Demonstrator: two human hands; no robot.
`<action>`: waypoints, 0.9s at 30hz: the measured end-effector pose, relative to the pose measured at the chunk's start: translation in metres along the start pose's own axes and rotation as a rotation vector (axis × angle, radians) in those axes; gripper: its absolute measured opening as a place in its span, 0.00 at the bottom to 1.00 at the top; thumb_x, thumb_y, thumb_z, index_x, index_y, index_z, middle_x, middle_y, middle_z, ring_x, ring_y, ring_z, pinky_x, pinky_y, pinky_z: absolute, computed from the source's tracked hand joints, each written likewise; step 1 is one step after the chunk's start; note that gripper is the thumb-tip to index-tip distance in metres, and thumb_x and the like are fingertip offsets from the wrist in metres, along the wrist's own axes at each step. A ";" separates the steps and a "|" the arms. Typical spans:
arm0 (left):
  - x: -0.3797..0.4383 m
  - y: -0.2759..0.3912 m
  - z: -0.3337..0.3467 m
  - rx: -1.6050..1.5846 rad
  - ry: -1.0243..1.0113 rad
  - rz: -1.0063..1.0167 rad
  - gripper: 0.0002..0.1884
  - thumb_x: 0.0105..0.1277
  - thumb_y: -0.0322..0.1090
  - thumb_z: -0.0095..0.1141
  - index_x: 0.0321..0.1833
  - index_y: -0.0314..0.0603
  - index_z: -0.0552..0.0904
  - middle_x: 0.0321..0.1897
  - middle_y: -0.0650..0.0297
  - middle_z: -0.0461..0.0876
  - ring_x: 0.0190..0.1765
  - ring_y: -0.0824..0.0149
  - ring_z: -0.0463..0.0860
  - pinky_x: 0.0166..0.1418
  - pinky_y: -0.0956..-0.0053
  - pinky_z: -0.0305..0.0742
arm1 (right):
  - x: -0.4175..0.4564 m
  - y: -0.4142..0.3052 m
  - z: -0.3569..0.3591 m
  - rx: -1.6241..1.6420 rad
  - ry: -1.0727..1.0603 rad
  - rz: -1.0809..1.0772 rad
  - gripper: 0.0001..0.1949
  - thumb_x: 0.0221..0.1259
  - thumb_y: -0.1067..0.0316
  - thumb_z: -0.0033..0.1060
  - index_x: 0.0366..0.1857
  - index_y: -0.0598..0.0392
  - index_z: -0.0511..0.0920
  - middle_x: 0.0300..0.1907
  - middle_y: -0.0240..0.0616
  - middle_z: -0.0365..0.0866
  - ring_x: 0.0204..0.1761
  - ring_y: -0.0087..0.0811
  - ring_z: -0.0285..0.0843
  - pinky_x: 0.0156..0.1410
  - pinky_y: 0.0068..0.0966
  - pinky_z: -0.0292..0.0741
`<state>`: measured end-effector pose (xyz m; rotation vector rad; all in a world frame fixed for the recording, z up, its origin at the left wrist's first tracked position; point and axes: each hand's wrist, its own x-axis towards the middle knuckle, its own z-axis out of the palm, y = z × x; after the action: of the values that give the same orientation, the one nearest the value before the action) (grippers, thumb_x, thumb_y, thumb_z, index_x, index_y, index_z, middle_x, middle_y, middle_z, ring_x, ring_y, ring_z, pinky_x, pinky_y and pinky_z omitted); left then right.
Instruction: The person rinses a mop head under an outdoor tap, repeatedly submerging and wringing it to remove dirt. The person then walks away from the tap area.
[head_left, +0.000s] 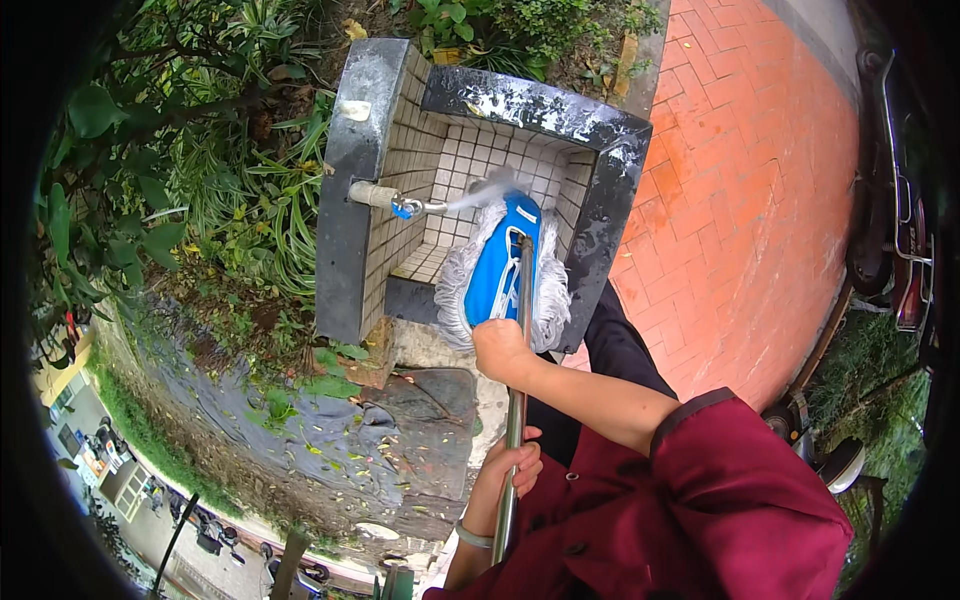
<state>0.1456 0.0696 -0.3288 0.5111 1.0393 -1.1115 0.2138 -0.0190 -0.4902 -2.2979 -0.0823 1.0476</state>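
Observation:
A flat dust mop (491, 281) with a blue fabric back and a grey-white string fringe lies tilted in the tiled sink (469, 154), its near end over the front rim. Water streams onto its far end from a metal tap (424, 208) with a blue handle. My right hand (501, 349) is closed in a fist at the mop head's near end, beside the pole; its fingertips are hidden. Lower down, my left hand (511, 466), with a bangle at the wrist, is wrapped around the metal pole (517, 420).
Dark stone rims (600, 225) surround the sink, wet in places. Plants (289, 202) crowd its left side. Red brick paving (720, 202) spreads to the right, with a parked two-wheeler (896, 225) at the edge. Dark ground sheeting (427, 427) lies at the lower left.

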 end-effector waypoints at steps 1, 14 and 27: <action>-0.003 0.001 0.001 0.025 0.014 -0.008 0.14 0.63 0.28 0.45 0.51 0.34 0.67 0.20 0.68 0.63 0.16 0.80 0.60 0.15 0.87 0.58 | -0.003 0.000 0.000 0.027 0.028 0.006 0.05 0.38 0.72 0.56 0.20 0.60 0.80 0.25 0.48 0.80 0.32 0.42 0.81 0.35 0.31 0.76; -0.010 0.009 0.022 0.161 0.066 -0.026 0.14 0.61 0.29 0.46 0.50 0.37 0.67 0.20 0.68 0.63 0.17 0.79 0.61 0.17 0.85 0.58 | -0.008 0.009 -0.014 0.112 0.325 0.071 0.08 0.37 0.71 0.56 0.24 0.63 0.77 0.26 0.49 0.79 0.28 0.41 0.81 0.34 0.30 0.76; -0.004 0.011 0.026 0.211 0.162 -0.063 0.13 0.61 0.27 0.47 0.49 0.38 0.67 0.17 0.70 0.61 0.16 0.79 0.61 0.16 0.85 0.56 | -0.002 0.010 0.000 0.146 0.164 0.083 0.10 0.36 0.71 0.55 0.25 0.65 0.77 0.26 0.53 0.79 0.30 0.44 0.81 0.36 0.31 0.77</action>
<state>0.1664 0.0556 -0.3146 0.7505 1.0900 -1.2594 0.2102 -0.0273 -0.4942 -2.2593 0.1513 0.8715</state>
